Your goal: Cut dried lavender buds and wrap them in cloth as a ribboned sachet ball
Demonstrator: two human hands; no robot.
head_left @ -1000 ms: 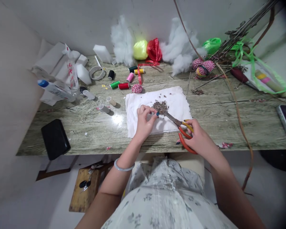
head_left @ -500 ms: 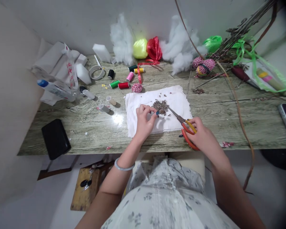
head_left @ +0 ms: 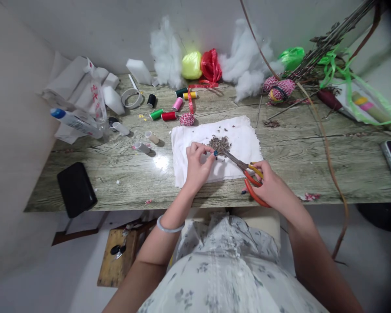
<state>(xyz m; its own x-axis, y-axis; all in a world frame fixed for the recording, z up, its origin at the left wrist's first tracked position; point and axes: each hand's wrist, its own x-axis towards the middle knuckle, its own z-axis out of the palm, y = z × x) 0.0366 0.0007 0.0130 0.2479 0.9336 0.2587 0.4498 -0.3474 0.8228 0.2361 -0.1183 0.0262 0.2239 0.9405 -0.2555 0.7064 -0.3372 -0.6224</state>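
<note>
A: What fills most of the space?

B: A long table [head_left: 289, 145], its surface patterned like weathered grey-green wood grain. At its far right leans a bundle of thin, brittle twigs [head_left: 332, 41], stiff and dark.

A: And in the middle?

B: A white cloth [head_left: 244, 137], roughly rectangular, soft and wrinkled, with a ragged right edge. Behind it, two cloudy tufts of white stuffing [head_left: 167, 56] stand against the wall, wispy at the rims.

A: Where are the hands?

B: Both are over or near the cloth. The right hand [head_left: 266, 180] is curled around the looped handles of metal scissors [head_left: 240, 164] — one handle orange, the other yellow — with the slim grey blades pointing up and left. The left hand [head_left: 197, 163] has thumb and index finger pressed together at the tips; I cannot tell whether a tiny piece is pinched there.

A: What do the blades reach?

B: A loose heap of dried bits [head_left: 220, 142], crumbly and grey-brown, on the cloth. The blade tips meet its near edge, just beside the left fingertips.

A: Anything smaller?

B: Behind the cloth, a round ball of red-and-white twine [head_left: 187, 119] sits beside a smooth, cylindrical red thread spool [head_left: 168, 116]. Smallest are dark flecks [head_left: 226, 129] scattered past the heap.
</note>
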